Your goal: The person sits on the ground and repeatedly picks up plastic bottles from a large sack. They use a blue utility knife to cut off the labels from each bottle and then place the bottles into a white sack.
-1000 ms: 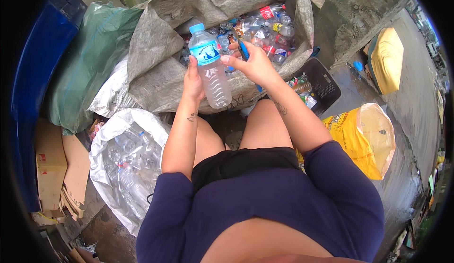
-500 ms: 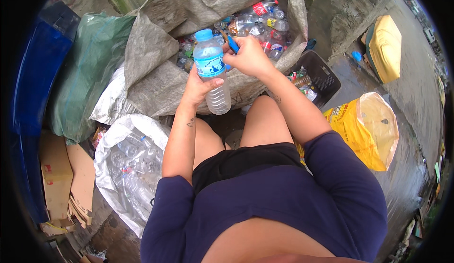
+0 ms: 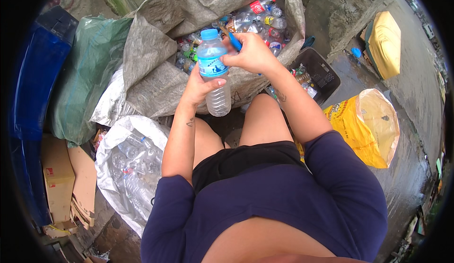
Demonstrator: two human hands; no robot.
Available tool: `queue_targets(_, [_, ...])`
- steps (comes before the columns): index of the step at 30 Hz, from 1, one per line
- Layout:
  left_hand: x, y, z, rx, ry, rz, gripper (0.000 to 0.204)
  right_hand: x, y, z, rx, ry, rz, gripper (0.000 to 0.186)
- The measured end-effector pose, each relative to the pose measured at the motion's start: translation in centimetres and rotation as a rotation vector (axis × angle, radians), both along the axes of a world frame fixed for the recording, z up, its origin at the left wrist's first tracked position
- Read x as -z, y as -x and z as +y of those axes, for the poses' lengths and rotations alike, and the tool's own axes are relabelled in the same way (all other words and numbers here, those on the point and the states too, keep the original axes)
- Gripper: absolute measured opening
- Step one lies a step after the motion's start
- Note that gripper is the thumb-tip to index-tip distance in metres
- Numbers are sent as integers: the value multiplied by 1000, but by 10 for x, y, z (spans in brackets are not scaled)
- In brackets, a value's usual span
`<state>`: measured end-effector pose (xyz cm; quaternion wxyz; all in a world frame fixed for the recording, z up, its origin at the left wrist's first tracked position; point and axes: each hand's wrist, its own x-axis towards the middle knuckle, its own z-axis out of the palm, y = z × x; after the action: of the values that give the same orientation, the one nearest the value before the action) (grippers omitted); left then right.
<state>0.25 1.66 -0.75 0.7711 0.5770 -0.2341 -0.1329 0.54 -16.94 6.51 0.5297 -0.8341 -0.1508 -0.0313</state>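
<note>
My left hand [image 3: 202, 87] is closed around a clear plastic bottle [image 3: 218, 101] with a blue cap and a blue label. The bottle stands nearly upright above my knees. In my right hand [image 3: 255, 55] is a small blue-handled knife [image 3: 234, 42], its thin brownish blade pointing up and away. The fingers of that hand are at the right edge of the label, and partly blurred. Just beyond both hands, a large grey woven sack [image 3: 158, 41] gapes wide, full of mixed plastic bottles [image 3: 253, 24].
A white sack [image 3: 109, 130] of clear bottles stands at my left. Beyond it are a green sack [image 3: 87, 78], a blue container [image 3: 40, 83] and cardboard [image 3: 59, 182]. At my right are a black crate [image 3: 326, 76] and a yellow bag [image 3: 352, 128]; a yellow bundle [image 3: 385, 45] lies farther off.
My right hand has moved slightly, its fingers now over the label's right edge. The left hand still holds the bottle, which has shifted very little.
</note>
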Motion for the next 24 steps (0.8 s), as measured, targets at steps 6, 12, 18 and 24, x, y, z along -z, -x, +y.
queue_targets(6, [6, -2, 6, -42, -38, -11, 72, 4, -2, 3, 66, 31, -55, 29])
queue_targets(12, [-12, -5, 13, 160, -11, 202, 82, 13, -17, -10, 126, 75, -87, 19])
queue_targets(18, [-6, -23, 46, 246, -373, 181, 87, 33, -50, -127, 685, 64, -249, 21])
queue_targets(24, [12, -35, 69, -73, -353, 146, 82, 232, 3, -271, 1292, -198, 268, 24])
